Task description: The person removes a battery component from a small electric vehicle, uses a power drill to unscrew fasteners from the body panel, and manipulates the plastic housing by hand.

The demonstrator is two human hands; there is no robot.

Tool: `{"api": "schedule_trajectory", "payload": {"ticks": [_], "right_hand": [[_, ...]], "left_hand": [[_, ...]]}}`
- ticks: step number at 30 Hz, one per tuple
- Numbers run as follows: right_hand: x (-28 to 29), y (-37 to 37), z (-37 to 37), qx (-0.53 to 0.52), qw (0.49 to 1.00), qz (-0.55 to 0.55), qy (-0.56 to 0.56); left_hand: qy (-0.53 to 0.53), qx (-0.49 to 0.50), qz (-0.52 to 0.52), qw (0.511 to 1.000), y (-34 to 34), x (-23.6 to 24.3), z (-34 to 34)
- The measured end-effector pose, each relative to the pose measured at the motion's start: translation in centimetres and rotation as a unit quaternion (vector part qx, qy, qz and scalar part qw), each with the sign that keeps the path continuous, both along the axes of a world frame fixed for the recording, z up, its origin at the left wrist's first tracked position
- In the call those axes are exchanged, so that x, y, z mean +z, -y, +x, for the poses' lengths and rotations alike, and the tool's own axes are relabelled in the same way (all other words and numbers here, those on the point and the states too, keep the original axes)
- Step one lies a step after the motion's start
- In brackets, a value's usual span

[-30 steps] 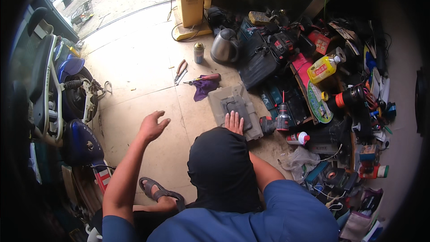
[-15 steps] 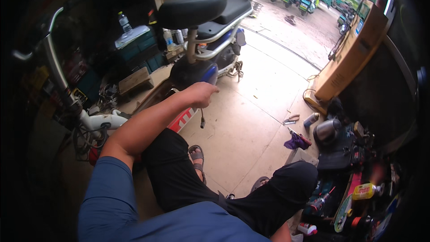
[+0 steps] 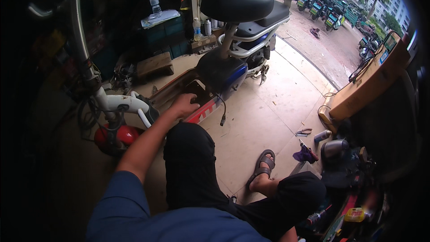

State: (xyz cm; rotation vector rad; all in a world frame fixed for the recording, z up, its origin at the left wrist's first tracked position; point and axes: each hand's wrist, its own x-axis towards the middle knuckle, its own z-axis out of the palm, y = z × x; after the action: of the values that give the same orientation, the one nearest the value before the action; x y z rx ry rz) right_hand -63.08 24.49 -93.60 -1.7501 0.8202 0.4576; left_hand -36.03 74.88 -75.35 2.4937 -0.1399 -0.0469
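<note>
My left hand (image 3: 184, 105) rests on or just above the near edge of an electric scooter's footboard frame, fingers loosely bent and apart with nothing seen between them. Beside it runs a red-and-white side panel (image 3: 206, 111). A dark cable with a plug (image 3: 223, 115) dangles from under the scooter's seat post. The scooter has a black saddle (image 3: 237, 2), a dark body with a blue panel (image 3: 236, 77), and a white front frame (image 3: 123, 103). Under the saddle, an opening in the footboard shows dark inside. Of my right arm only a bit of skin (image 3: 289, 235) appears at the lower edge; that hand is out of the picture.
Pliers (image 3: 304, 131), a spray can (image 3: 322, 136) and a purple cloth (image 3: 305, 153) lie on the floor at right, near cluttered tools. An orange-yellow cabinet (image 3: 358, 85) stands by the doorway. A wooden block (image 3: 154, 65) and a water bottle (image 3: 155, 3) are behind the scooter.
My left hand has drawn back from below the seat to the footboard edge, its fingers opening. The view has shifted left, and a sandalled foot now stretches out further.
</note>
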Motion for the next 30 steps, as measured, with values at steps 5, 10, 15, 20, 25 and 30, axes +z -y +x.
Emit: {"api": "schedule_trajectory", "payload": {"ticks": [5, 10, 15, 20, 25, 30], "right_hand": [[-4.0, -0.2, 0.6, -0.063, 0.992, 0.081, -0.073], [-5.8, 0.2, 1.6, -0.103, 0.982, 0.120, -0.104], [-5.8, 0.2, 4.0, -0.107, 0.975, 0.151, -0.124], [-5.9, 3.5, 6.1, -0.121, 0.971, 0.155, -0.137], [-5.1, 6.9, 9.4, -0.105, 0.973, 0.156, -0.132], [-1.6, 11.4, 16.9, -0.051, 0.982, 0.173, -0.052]], "left_hand": [[-0.042, -0.053, -0.015, 0.998, 3.8, 0.4, 3.8], [-0.327, -0.115, -0.081, 0.935, 8.4, -0.1, 7.1], [-0.300, -0.159, 0.182, 0.923, 10.0, -8.5, 8.2], [-0.424, 0.024, -0.242, 0.872, 12.7, -8.5, 7.3], [-0.471, 0.036, -0.437, 0.765, 11.5, -0.7, 6.7], [-0.423, 0.127, -0.447, 0.778, 7.7, 7.4, 7.5]]}}
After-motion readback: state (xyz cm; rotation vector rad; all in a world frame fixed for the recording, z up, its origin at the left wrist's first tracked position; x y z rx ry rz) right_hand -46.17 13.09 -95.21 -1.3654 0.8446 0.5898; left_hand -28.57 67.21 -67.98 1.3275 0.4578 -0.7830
